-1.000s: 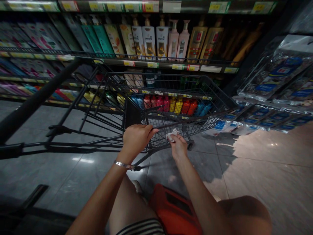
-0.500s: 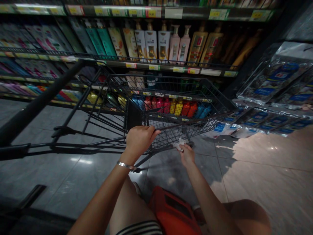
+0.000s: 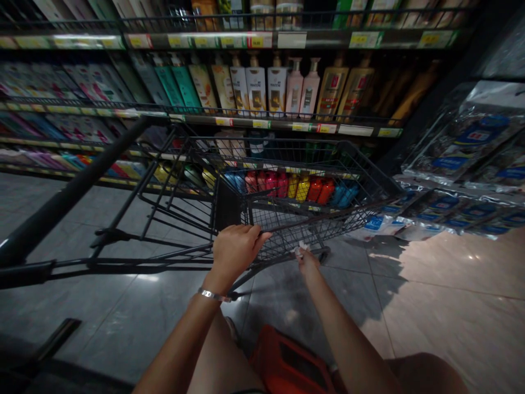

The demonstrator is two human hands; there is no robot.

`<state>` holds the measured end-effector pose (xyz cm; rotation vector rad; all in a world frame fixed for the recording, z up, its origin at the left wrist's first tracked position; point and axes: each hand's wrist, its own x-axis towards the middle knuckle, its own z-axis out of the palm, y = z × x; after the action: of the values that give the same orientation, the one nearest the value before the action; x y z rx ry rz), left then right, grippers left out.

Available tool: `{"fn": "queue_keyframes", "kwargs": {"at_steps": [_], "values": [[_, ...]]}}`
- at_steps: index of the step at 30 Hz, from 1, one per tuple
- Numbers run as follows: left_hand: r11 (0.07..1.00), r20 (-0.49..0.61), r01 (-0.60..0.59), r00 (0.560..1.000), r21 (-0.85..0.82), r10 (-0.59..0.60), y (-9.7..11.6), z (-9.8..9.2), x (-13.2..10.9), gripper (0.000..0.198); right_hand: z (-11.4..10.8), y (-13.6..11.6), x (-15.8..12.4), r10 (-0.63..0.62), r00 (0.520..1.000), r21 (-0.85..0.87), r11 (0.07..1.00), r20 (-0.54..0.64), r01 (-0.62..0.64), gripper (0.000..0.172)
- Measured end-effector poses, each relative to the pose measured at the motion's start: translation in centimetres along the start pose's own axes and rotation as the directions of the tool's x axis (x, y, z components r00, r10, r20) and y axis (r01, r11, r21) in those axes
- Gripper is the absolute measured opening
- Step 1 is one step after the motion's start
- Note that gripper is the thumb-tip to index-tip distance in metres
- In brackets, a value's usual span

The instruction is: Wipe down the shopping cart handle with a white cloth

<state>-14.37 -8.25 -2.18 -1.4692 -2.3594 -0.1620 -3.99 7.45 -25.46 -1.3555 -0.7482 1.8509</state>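
A red bag (image 3: 293,366) sits at 6 o'clock. The left hand (image 3: 235,251) has its grip wrapped tight on the cart (image 3: 371,172) rim. At its 3 o'clock, the right hand (image 3: 307,261) pinches a white cloth (image 3: 298,249) against the cart's low wire. Shampoo bottles (image 3: 279,87) stand at 12 o'clock.

A supermarket aisle in the toiletries section.
Long shelves (image 3: 262,123) run from 10 to 1 o'clock, each edge lined with yellow and white price tags (image 3: 258,39). Rows of pump bottles (image 3: 276,85) face out at 12 o'clock, with small coloured bottles (image 3: 303,186) on a lower shelf. Sealed packs (image 3: 463,142) are stacked at 2 o'clock. A black wire shopping cart (image 3: 361,169) stands in the middle on a polished tile floor (image 3: 451,306).
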Motion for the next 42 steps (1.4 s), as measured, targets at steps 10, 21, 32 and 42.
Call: {"fn": "queue_keyframes", "kwargs": {"at_steps": [10,21,32,42], "values": [[1.000,-0.022,-0.017,1.000,-0.006,0.017,0.2,-0.1,0.2,0.045,1.0,-2.7,-3.7,0.062,0.997,0.145,0.987,0.035,-0.067,0.020],[1.000,-0.014,0.001,1.000,0.000,-0.001,0.4,0.0,0.2,0.048,-2.7,-1.9,-0.7,0.130,0.985,0.069,0.990,-0.113,-0.123,0.014],[1.000,-0.055,0.014,0.998,-0.001,-0.014,0.5,0.1,0.1,0.044,0.3,-0.7,-0.7,0.114,0.990,0.140,0.985,-0.079,-0.102,0.012],[0.995,-0.113,-0.043,0.992,0.095,0.054,0.4,-0.1,0.2,0.040,-2.4,-2.5,-1.3,0.044,0.997,0.240,0.970,-0.069,-0.027,0.022]]}}
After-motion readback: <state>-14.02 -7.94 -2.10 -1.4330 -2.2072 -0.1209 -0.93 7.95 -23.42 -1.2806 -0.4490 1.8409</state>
